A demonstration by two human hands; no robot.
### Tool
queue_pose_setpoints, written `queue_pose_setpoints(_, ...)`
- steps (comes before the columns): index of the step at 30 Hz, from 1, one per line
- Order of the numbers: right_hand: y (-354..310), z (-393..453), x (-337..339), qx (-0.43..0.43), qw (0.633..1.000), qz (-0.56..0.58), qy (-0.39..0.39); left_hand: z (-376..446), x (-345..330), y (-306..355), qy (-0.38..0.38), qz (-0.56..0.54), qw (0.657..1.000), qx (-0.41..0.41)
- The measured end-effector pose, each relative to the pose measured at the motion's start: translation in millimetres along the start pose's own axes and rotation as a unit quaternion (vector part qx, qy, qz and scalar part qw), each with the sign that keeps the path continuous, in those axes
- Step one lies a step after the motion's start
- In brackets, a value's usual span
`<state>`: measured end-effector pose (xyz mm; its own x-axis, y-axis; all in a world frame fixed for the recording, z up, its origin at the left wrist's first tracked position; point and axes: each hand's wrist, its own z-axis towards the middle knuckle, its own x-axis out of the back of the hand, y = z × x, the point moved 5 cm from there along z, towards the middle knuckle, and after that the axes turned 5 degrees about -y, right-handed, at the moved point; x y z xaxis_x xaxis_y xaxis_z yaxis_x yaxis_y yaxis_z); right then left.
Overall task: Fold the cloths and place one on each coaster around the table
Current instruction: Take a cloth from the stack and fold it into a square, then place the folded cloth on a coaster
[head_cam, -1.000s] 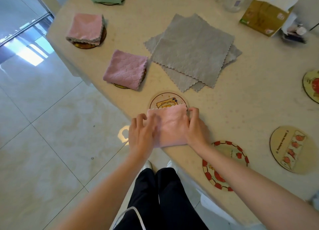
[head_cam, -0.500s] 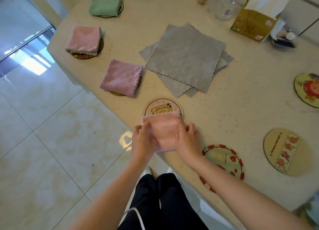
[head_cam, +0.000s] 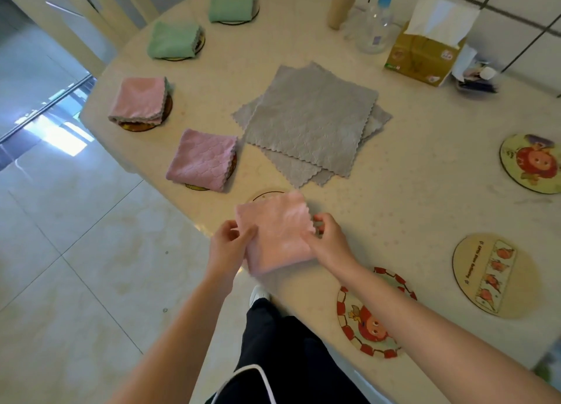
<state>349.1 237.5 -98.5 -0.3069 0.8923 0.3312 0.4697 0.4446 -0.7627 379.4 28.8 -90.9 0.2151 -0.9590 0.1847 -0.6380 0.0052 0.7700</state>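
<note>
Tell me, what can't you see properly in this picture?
Head view only:
- Round picture coaster under the folded pale pink cloth: its picture is covered.
- Coasters under both folded green cloths: only slivers show.
- Small clutter beside the yellow tissue box: too blurred to name.

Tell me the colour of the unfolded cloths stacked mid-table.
Grey cloths, with scalloped edges; the head view shows them.

The folded pale pink cloth [head_cam: 277, 233] covers nearly all of a round pictured coaster [head_cam: 267, 194], leaving only its far rim showing. Four coasters under the folded green and pink cloths show as thin slivers. A forearm crosses the red-bordered round coaster [head_cam: 364, 324]. The round coaster with a red figure [head_cam: 529, 164] is cut by the right edge. Print on the tan tissue box [head_cam: 422, 59] is too blurred to read.
</note>
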Motion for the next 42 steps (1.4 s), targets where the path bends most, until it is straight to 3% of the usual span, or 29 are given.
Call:
queue_pose_setpoints(3,-9.0,18.9,5.4,0.035,0.999,-0.016,-0.002,16.3,1.4,13.6,-0.003,0.049,0.998,-0.037)
queue_pose_setpoints(10,-4.7,48.1,5.8,0.022,0.994,-0.106,0.007,63.9,12.7,1.0,-0.005,0.158,0.987,0.014)
queue_pose_setpoints(13,-7.6,53.3,4.9,0.016,0.989,-0.145,0.02,71.7,18.0,5.4,-0.005,0.25,0.968,-0.004)
queue_pose_setpoints(16,-8.6,57.8,8.3,-0.004,0.973,-0.229,-0.015,77.3,17.4,20.5,-0.021,0.329,0.943,-0.044)
queue_pose_setpoints(20,-24.7,80.7,38.8,0.008,0.951,-0.309,0.029,94.9,7.9,63.2,-0.043,0.48,0.851,-0.21)
queue_pose_setpoints(24,-56.1,114.2,64.2,0.054,0.916,-0.383,0.102,125.5,-23.7,109.4,-0.094,0.529,0.764,-0.356)
queue_pose_setpoints(32,-83.0,154.6,54.0,0.086,0.811,-0.571,0.092,185.2,-100.2,132.8,-0.211,0.6,0.614,-0.467)
queue_pose_setpoints(36,-81.9,161.5,51.3,0.094,0.789,-0.601,0.092,195.4,-104.2,136.8,-0.205,0.603,0.591,-0.495)
queue_pose_setpoints(39,-96.5,165.1,61.1,0.091,0.801,-0.565,0.177,195.9,-107.0,143.8,-0.207,0.606,0.583,-0.5)
queue_pose_setpoints(42,-116.9,168.2,75.2,0.107,0.822,-0.504,0.241,213.0,-106.5,155.7,-0.25,0.561,0.639,-0.463)
